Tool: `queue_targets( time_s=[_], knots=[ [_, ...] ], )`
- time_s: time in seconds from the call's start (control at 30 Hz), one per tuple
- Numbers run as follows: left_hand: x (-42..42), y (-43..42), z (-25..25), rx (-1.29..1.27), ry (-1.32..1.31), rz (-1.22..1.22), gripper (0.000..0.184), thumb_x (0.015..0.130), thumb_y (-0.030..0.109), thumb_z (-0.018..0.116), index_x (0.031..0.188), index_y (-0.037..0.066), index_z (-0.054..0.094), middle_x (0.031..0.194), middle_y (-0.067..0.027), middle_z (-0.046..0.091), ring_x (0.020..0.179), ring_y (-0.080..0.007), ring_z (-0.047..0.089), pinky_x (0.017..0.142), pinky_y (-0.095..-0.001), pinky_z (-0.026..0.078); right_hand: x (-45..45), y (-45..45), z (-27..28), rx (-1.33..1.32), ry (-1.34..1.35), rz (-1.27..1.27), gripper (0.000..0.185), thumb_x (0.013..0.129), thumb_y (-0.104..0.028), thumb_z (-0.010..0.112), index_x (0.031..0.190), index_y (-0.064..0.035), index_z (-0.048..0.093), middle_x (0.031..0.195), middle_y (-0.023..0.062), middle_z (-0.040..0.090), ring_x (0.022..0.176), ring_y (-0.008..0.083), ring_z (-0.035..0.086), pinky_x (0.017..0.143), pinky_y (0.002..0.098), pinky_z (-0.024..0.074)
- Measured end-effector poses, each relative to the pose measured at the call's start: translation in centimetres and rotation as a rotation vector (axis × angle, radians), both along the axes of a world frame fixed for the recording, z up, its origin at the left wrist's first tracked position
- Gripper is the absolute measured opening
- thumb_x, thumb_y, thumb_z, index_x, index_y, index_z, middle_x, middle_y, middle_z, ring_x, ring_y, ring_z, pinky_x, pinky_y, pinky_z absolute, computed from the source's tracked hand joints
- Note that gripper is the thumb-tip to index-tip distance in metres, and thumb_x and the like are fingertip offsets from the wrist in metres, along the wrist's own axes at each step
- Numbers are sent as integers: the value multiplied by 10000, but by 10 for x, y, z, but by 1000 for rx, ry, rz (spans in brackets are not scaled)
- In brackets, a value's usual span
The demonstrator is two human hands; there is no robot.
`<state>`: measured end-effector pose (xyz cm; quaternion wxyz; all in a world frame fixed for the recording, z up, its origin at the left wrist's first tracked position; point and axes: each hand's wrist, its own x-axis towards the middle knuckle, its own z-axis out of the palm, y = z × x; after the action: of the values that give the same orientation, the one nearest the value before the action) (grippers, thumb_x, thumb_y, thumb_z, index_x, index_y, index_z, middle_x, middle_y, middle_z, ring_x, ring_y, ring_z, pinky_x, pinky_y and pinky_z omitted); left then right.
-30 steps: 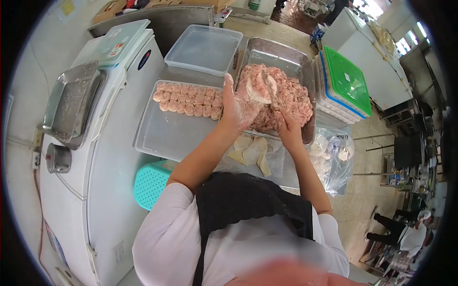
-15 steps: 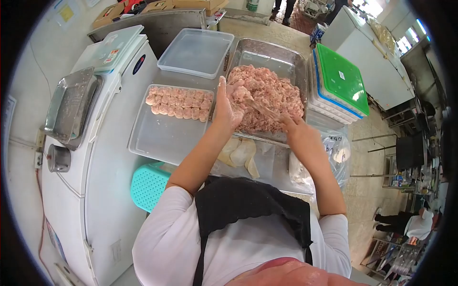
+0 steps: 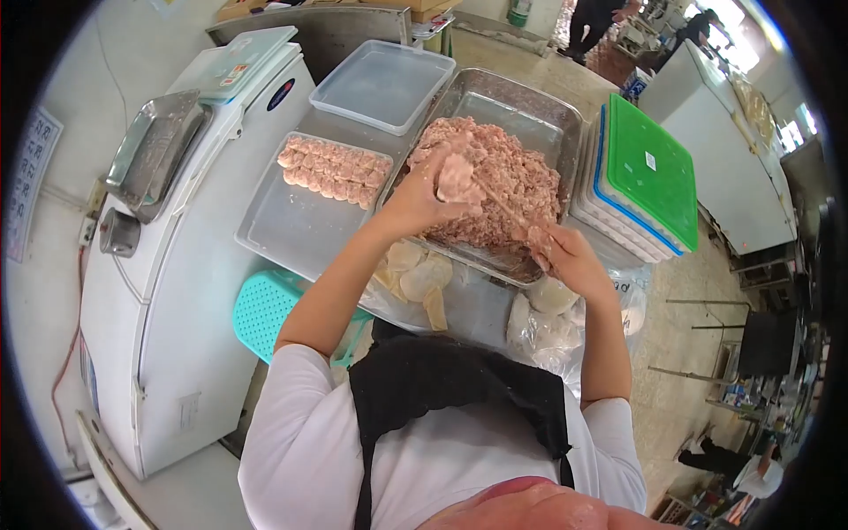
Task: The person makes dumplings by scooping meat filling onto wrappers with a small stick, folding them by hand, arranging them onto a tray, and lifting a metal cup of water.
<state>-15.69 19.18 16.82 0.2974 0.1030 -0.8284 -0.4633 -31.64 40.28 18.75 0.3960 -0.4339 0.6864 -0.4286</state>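
Done so far, by my reckoning: packed rows of dumplings [image 3: 329, 172], left; remaining: ample mince [image 3: 521, 177] in the pan [image 3: 499, 91] and wrappers [image 3: 415, 277] nearer, left hand [image 3: 419, 203] cupped round a meat lump [image 3: 458, 180], right hand [image 3: 573, 261] pinching a thin tool [image 3: 502, 206].

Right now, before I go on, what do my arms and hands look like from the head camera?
Your left hand and right hand are bare, with no gloves, and no watch or bracelet shows. Pinkish residue appears to cling to the right fingers. Both arms have short white sleeves, ending near the elbows, beside a black apron. Nails are too small to tell.
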Motion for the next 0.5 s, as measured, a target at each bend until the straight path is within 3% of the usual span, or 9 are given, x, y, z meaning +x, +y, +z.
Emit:
queue_targets(
  time_s=[0.1, 0.2, 0.3, 0.4, 0.43, 0.5],
  knots=[
    [2, -5, 12, 268, -347, -261, 547, 714, 141, 766, 1217, 75, 561, 1239, -97, 584, 1129, -201, 557, 952, -329, 434, -4, 2, -3, -50, 143, 139, 297, 971, -190, 515, 1175, 0, 618, 620, -24, 454, 591, 45, 408, 499, 216, 335],
    [-5, -23, -29, 11, -345, -240, 441, 690, 163, 776, 1097, 68, 637, 1076, -96, 660, 1028, -201, 607, 894, -324, 465, -8, -8, -35, -134, 297, 176, 311, 954, -172, 536, 1199, 10, 594, 687, 61, 585, 651, 118, 537, 597, 271, 442],
    [1, -5, -14, -192, -233, -56, 439, 663, 185, 782, 1064, 62, 652, 969, -98, 686, 919, -214, 641, 840, -321, 488, -37, -21, -69, -207, 426, 284, 335, 925, -144, 552, 1228, -5, 574, 888, 165, 676, 811, 254, 644, 755, 334, 490],
    [-11, -26, -45, 209, -448, -82, 538, 644, 220, 785, 1127, 46, 625, 1077, -138, 659, 987, -266, 625, 867, -336, 483, -60, -24, -60, -133, 653, 195, 315, 893, -127, 570, 1190, -29, 606, 1075, 193, 647, 958, 349, 632, 829, 384, 492],
    [-14, -30, -50, 227, -481, 2, 577, 649, 245, 784, 1157, 39, 605, 1115, -145, 642, 1012, -277, 617, 872, -342, 481, -42, -22, -30, -35, 801, 61, 300, 868, -115, 579, 1157, -46, 624, 1137, 177, 628, 982, 381, 610, 826, 429, 497],
    [-17, -33, -58, 267, -547, 167, 656, 658, 293, 783, 1216, 24, 566, 1191, -160, 608, 1062, -300, 600, 883, -355, 479, -22, -21, -37, -211, 915, -8, 300, 870, -129, 577, 1163, -77, 622, 1115, 172, 633, 966, 365, 620, 812, 436, 504]
  ],
)
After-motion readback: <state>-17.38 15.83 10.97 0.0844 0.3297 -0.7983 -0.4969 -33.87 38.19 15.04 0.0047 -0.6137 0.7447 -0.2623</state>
